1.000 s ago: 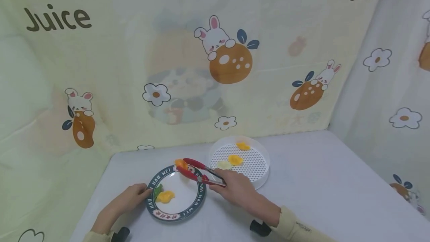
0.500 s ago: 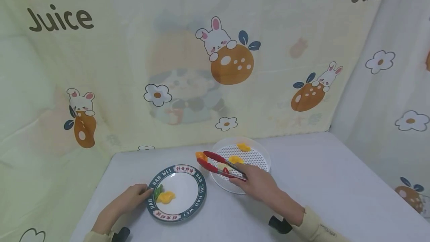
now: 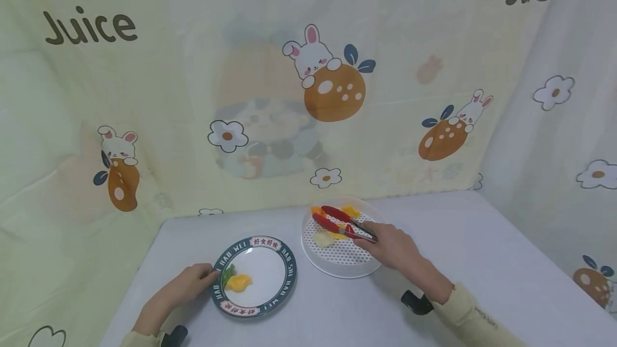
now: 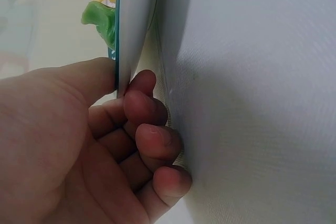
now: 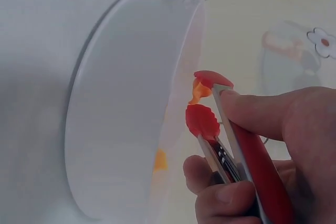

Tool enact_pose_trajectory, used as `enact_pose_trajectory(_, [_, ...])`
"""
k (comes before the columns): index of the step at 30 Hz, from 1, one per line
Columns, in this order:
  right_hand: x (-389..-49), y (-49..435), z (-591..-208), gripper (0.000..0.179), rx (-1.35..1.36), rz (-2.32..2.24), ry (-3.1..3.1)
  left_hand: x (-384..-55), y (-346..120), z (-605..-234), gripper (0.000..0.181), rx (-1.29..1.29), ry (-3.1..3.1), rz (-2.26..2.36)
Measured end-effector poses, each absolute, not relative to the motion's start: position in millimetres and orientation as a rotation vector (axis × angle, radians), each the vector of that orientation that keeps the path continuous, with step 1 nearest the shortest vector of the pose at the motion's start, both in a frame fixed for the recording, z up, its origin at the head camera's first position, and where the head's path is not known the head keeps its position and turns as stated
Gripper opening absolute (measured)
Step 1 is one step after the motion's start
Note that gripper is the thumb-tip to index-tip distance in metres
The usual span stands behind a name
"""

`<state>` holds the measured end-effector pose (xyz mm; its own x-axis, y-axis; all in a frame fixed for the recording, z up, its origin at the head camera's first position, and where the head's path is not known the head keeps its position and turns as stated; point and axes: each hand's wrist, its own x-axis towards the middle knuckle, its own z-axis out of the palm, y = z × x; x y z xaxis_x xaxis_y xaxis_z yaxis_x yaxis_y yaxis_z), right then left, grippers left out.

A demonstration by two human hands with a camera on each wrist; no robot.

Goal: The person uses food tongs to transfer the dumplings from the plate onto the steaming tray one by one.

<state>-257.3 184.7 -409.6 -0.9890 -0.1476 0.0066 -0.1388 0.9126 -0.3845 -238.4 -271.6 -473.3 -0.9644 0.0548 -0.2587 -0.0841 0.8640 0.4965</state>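
My left hand (image 3: 193,283) pinches the near-left rim of a round plate (image 3: 265,274) with a dark lettered border, thumb on top and fingertips beneath in the left wrist view. On the plate lie a yellow dumpling-shaped piece (image 3: 238,283) and a green one (image 4: 101,22). My right hand (image 3: 392,245) grips red-tipped tongs (image 3: 329,223) over a white round steamer tray (image 3: 344,270) with a perforated base. Between the tong tips sits an orange piece (image 5: 199,92), above the tray's far-left part. Inside the tray are a pale piece (image 3: 323,238) and yellow ones (image 3: 351,211), one partly hidden by the tongs.
A white table (image 3: 482,261) carries plate and tray side by side, a narrow gap between them. Behind the table hangs a printed curtain (image 3: 385,165), close to the tray's back, and another stretch of curtain (image 3: 554,133) borders the right side.
My right hand has carried the orange piece in the tongs from the plate's far rim rightward to over the steamer tray. My left hand has stayed at the plate's rim.
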Motion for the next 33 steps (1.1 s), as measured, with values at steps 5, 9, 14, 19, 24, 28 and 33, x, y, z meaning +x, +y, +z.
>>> enact_pose_trajectory(5, [-268.5, 187.5, -411.0, 0.066, -0.176, -0.594, 3.027, -239.4, -272.5, -474.4, 0.029, -0.014, 2.768, 0.754])
enact_pose_trajectory(9, [-275.0, 183.6, -408.8, 0.064, -0.159, -0.556, 3.014, -239.9, -272.8, -474.6, 0.029, -0.018, 2.766, 0.751])
enact_pose_trajectory(14, [-280.1, 173.1, -405.7, 0.060, -0.182, -0.451, 3.015, -239.4, -273.2, -475.1, 0.029, -0.021, 2.767, 0.763])
enact_pose_trajectory(19, [-283.5, 166.8, -402.0, 0.059, -0.198, -0.364, 3.010, -239.9, -273.5, -476.6, 0.028, -0.015, 2.768, 0.773])
enact_pose_trajectory(24, [-285.0, 166.3, -399.6, 0.059, -0.185, -0.328, 2.995, -239.8, -273.1, -474.8, 0.028, -0.021, 2.764, 0.765])
enact_pose_trajectory(28, [-284.7, 167.7, -399.9, 0.061, -0.167, -0.340, 2.994, -239.7, -272.7, -473.1, 0.028, -0.029, 2.758, 0.761])
enact_pose_trajectory(33, [-280.1, 172.5, -398.1, 0.062, -0.163, -0.411, 2.994, -239.7, -272.8, -473.9, 0.028, -0.035, 2.756, 0.758])
